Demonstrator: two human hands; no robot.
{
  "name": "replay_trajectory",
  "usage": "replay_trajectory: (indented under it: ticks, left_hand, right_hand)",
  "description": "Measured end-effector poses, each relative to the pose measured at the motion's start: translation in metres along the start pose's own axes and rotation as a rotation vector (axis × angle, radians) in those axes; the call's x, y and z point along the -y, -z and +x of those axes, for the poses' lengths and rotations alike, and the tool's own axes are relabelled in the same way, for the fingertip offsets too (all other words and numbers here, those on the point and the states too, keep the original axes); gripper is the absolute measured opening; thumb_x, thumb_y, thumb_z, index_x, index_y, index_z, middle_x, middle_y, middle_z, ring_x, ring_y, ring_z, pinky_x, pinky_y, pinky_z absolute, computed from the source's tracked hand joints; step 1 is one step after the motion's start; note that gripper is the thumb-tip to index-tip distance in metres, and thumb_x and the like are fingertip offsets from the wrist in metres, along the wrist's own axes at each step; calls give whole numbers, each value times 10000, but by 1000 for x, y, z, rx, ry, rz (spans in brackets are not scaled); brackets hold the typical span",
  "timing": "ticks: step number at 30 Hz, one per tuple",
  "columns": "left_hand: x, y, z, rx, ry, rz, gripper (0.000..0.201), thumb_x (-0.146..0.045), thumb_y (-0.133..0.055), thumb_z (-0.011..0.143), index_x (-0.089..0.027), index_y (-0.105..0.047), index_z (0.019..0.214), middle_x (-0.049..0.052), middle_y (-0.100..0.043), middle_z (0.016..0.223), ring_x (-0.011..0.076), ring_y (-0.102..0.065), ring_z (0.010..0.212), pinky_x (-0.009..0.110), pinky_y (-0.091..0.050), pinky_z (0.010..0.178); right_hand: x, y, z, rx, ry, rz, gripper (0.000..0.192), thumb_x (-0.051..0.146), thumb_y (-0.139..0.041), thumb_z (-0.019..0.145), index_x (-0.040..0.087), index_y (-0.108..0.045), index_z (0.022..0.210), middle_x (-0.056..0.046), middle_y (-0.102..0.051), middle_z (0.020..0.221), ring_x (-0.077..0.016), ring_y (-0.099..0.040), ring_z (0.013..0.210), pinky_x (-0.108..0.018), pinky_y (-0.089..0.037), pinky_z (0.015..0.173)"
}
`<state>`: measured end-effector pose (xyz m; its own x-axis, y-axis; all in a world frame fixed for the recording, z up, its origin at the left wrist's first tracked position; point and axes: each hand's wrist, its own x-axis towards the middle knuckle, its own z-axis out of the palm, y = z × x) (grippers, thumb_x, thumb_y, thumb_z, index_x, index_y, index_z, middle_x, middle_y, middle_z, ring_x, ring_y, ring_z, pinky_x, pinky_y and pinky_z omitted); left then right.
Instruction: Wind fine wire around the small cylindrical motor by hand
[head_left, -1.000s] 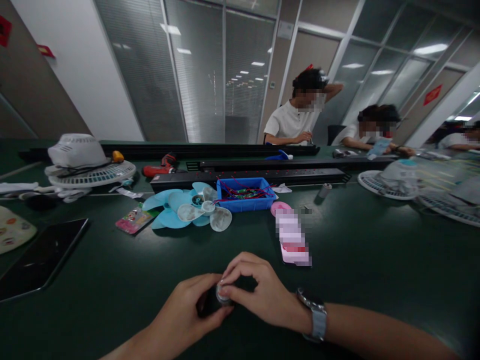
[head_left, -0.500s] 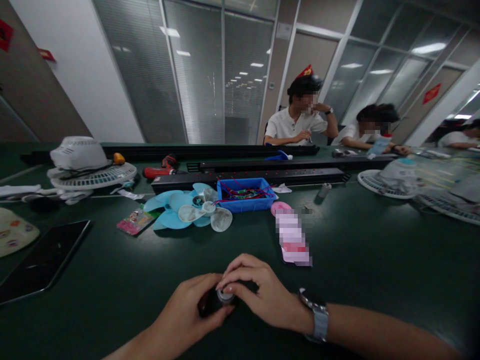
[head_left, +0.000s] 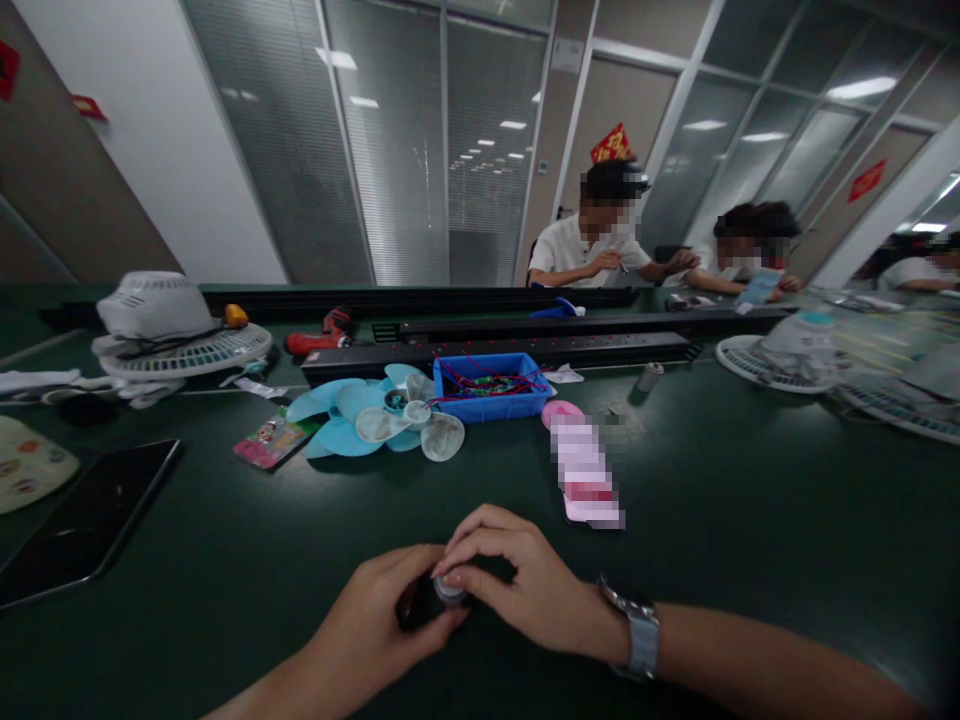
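Low at the front of the green table (head_left: 315,520), a small cylinder (head_left: 448,588) with a round silver top is between my hands. My left hand (head_left: 390,600) curls around its side, thumb and index finger on either side. Much of the cylinder's body is dark and covered, so its kind is not clear. My right hand (head_left: 517,580), with a wristwatch (head_left: 637,630) on the wrist, bends over from the right. Its thumb and fingertips close together on the silver top.
Ahead lie light-blue fan blades (head_left: 352,410), a blue bin (head_left: 495,408) of wired circuit boards and a pink item (head_left: 585,470). A tablet (head_left: 90,520) is at left. Behind are a red power drill (head_left: 322,335), fan housings (head_left: 157,310) and black rails (head_left: 510,352). Co-workers (head_left: 592,245) sit opposite.
My hands stay nearly in place around the cylinder, the right thumb shifting slightly over its top. Across the table, one co-worker's raised hand has come down toward the neighbour.
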<state>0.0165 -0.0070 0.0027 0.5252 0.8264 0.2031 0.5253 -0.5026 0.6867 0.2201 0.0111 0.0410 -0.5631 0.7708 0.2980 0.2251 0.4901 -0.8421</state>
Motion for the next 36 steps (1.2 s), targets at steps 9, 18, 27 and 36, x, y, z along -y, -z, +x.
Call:
replay_trajectory:
  ticks: [9,18,27,36]
  left_hand:
    - [1,0,1,14,16,8,120,-236,-652,850,-204,-623,962,-12,-645,781,145,-595,626,215,-429,552]
    - [3,-1,0,3,0,34,88,-269,-645,858,-192,-616,890,-13,-631,734,140,-577,589,210,-427,525]
    - [1,1,0,-29,-24,6,153,-209,-675,838,-215,-628,984,-14,-666,781,144,-599,604,211,-434,542]
    - [1,-1,-1,-21,3,25,144,-227,-672,834,-203,-626,969,-4,-656,779,160,-612,637,228,-448,568]
  right_hand:
    - [4,-5,3,-106,-44,61,108,212,-792,791,150,-705,787,-26,-702,869,-142,-664,838,-256,-500,770]
    - [5,-3,3,-86,39,24,96,259,-740,851,164,-730,862,-36,-713,896,-144,-665,857,-259,-502,786]
    - [3,0,2,-53,38,-24,72,243,-688,891,179,-715,907,-32,-705,910,-142,-661,856,-264,-513,794]
    - [-2,-2,1,-53,79,26,27,189,-696,874,162,-693,876,-40,-699,940,-137,-662,897,-263,-509,825]
